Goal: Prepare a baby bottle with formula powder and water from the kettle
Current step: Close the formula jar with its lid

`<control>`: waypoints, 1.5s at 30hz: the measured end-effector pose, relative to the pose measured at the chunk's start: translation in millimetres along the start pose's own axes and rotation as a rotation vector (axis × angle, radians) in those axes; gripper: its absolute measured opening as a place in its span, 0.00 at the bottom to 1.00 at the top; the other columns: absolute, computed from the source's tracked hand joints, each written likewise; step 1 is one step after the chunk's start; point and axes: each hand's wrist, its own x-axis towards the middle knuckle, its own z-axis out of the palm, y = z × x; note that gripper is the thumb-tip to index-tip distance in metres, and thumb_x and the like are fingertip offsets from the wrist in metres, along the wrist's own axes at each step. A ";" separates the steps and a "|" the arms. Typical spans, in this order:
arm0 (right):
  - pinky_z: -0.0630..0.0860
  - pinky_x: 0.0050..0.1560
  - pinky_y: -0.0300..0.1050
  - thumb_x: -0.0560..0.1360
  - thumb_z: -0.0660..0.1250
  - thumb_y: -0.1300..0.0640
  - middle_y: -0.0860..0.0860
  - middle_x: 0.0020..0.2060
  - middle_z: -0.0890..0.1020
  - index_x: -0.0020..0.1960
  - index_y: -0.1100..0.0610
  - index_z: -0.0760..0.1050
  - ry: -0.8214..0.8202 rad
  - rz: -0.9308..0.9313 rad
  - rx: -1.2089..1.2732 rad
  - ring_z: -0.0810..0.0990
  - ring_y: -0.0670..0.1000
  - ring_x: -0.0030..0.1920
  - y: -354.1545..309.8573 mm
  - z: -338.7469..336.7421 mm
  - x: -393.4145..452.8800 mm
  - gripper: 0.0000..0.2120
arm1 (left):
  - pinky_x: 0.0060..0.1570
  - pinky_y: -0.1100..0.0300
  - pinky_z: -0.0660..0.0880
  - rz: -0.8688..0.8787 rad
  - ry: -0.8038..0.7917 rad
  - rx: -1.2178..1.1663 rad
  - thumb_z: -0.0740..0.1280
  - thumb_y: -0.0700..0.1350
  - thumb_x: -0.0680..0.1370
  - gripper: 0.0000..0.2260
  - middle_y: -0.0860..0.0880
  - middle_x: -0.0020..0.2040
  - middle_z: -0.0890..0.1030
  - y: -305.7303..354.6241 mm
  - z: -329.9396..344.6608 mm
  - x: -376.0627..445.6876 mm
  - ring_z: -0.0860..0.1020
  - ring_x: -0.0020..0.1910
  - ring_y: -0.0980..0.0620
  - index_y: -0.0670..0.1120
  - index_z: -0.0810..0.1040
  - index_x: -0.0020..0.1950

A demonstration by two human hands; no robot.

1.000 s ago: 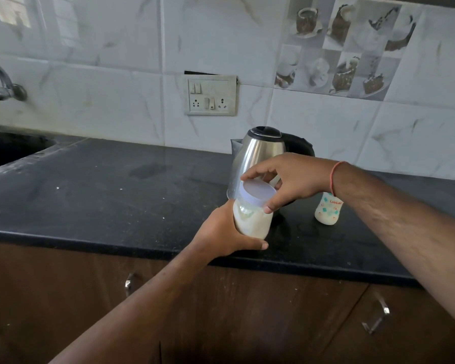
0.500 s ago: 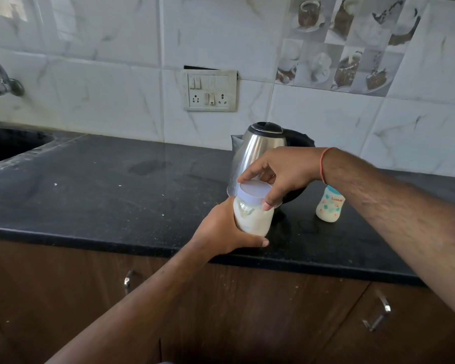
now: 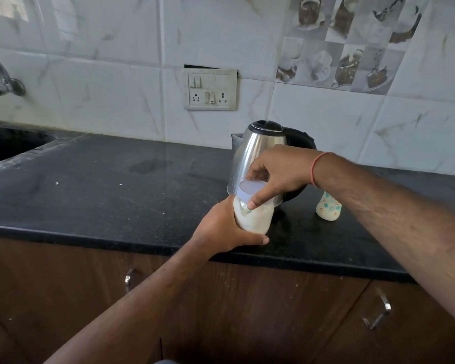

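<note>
A small clear jar (image 3: 252, 216) of white formula powder stands near the front edge of the black counter (image 3: 103, 190). My left hand (image 3: 221, 229) grips its body from the left. My right hand (image 3: 278, 174) comes from above, its fingers and thumb curled round the pale lilac lid (image 3: 248, 191). Directly behind the jar stands a steel kettle (image 3: 260, 148) with a black lid and handle. A baby bottle (image 3: 328, 206) holding white contents, with coloured marks on its side, stands to the right, its top hidden by my right forearm.
A sink basin (image 3: 8, 145) and a tap (image 3: 3, 82) are at the far left. A switch and socket plate (image 3: 210, 89) is on the tiled wall behind. Brown cabinet doors with metal handles (image 3: 377, 315) run below the counter.
My right hand has turned on the lid, its thumb coming down the front of the jar. The jar and my left hand stay put. The camera has tilted slightly.
</note>
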 end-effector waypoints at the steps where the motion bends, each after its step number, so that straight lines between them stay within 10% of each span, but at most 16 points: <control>1: 0.83 0.53 0.48 0.65 0.74 0.21 0.44 0.48 0.87 0.59 0.52 0.85 0.036 0.043 -0.035 0.85 0.49 0.48 0.0 4.5 1.2 0.39 | 0.61 0.52 0.82 -0.001 0.003 0.002 0.87 0.65 0.57 0.45 0.62 0.59 0.83 0.1 -0.1 -0.3 0.81 0.59 0.60 0.62 0.72 0.71; 5: 0.80 0.42 0.53 0.61 0.54 0.09 0.53 0.37 0.86 0.48 0.59 0.85 0.169 0.121 -0.135 0.84 0.57 0.38 3.1 15.0 1.1 0.55 | 0.59 0.56 0.81 0.006 0.004 0.004 0.88 0.64 0.59 0.43 0.63 0.58 0.83 1.8 -0.2 -0.4 0.80 0.57 0.63 0.64 0.72 0.69; 9: 0.79 0.56 0.41 0.75 0.70 0.28 0.39 0.50 0.85 0.66 0.48 0.83 0.197 0.083 0.076 0.83 0.41 0.50 11.0 8.9 -10.8 0.30 | 0.57 0.59 0.80 0.005 0.009 -0.009 0.88 0.62 0.59 0.41 0.63 0.57 0.83 3.2 -1.3 -1.4 0.81 0.57 0.63 0.64 0.73 0.67; 13: 0.77 0.65 0.43 0.75 0.79 0.41 0.34 0.63 0.80 0.76 0.37 0.75 0.013 -0.012 0.227 0.80 0.41 0.63 20.0 7.9 -16.7 0.31 | 0.59 0.56 0.81 0.013 0.015 -0.002 0.88 0.63 0.58 0.44 0.63 0.59 0.83 3.9 -0.9 -1.9 0.81 0.58 0.61 0.62 0.73 0.70; 20: 0.77 0.67 0.50 0.71 0.73 0.25 0.39 0.65 0.79 0.82 0.41 0.66 0.078 -0.004 0.025 0.78 0.47 0.65 11.6 19.0 -9.1 0.45 | 0.51 0.64 0.78 0.035 0.075 0.023 0.88 0.64 0.59 0.42 0.63 0.57 0.83 7.1 1.3 -8.0 0.81 0.56 0.62 0.63 0.73 0.68; 26: 0.74 0.63 0.44 0.76 0.75 0.35 0.38 0.68 0.79 0.83 0.40 0.66 0.014 -0.030 0.116 0.77 0.44 0.62 11.2 12.3 -13.6 0.39 | 0.55 0.62 0.78 0.057 0.116 0.057 0.88 0.65 0.59 0.45 0.63 0.60 0.82 6.6 2.9 -9.5 0.80 0.57 0.61 0.60 0.73 0.71; 31: 0.79 0.63 0.53 0.66 0.59 0.14 0.44 0.68 0.81 0.77 0.43 0.73 0.111 0.067 -0.042 0.79 0.49 0.63 5.4 23.7 -3.8 0.49 | 0.57 0.58 0.80 0.065 0.140 0.067 0.87 0.67 0.58 0.45 0.62 0.59 0.83 5.3 4.4 -10.9 0.81 0.58 0.61 0.59 0.74 0.71; 37: 0.77 0.61 0.43 0.75 0.76 0.38 0.33 0.61 0.79 0.80 0.38 0.69 0.043 -0.024 0.177 0.80 0.41 0.59 12.3 13.2 -14.8 0.35 | 0.58 0.56 0.82 0.050 0.135 0.080 0.86 0.69 0.57 0.46 0.62 0.61 0.83 3.0 4.7 -9.1 0.81 0.59 0.58 0.60 0.73 0.71; 40: 0.79 0.56 0.45 0.74 0.71 0.27 0.38 0.54 0.81 0.81 0.41 0.67 0.120 0.019 0.081 0.81 0.43 0.54 8.9 18.3 -9.8 0.39 | 0.56 0.58 0.82 0.050 0.136 0.077 0.86 0.68 0.57 0.46 0.62 0.59 0.83 2.1 5.3 -8.7 0.81 0.57 0.59 0.59 0.74 0.70; 45: 0.76 0.66 0.48 0.75 0.72 0.31 0.39 0.69 0.78 0.84 0.41 0.62 0.047 -0.023 0.084 0.77 0.45 0.63 8.9 16.6 -10.1 0.42 | 0.55 0.59 0.80 0.052 0.133 0.074 0.87 0.67 0.57 0.45 0.62 0.60 0.82 3.3 4.9 -8.3 0.81 0.58 0.59 0.59 0.74 0.71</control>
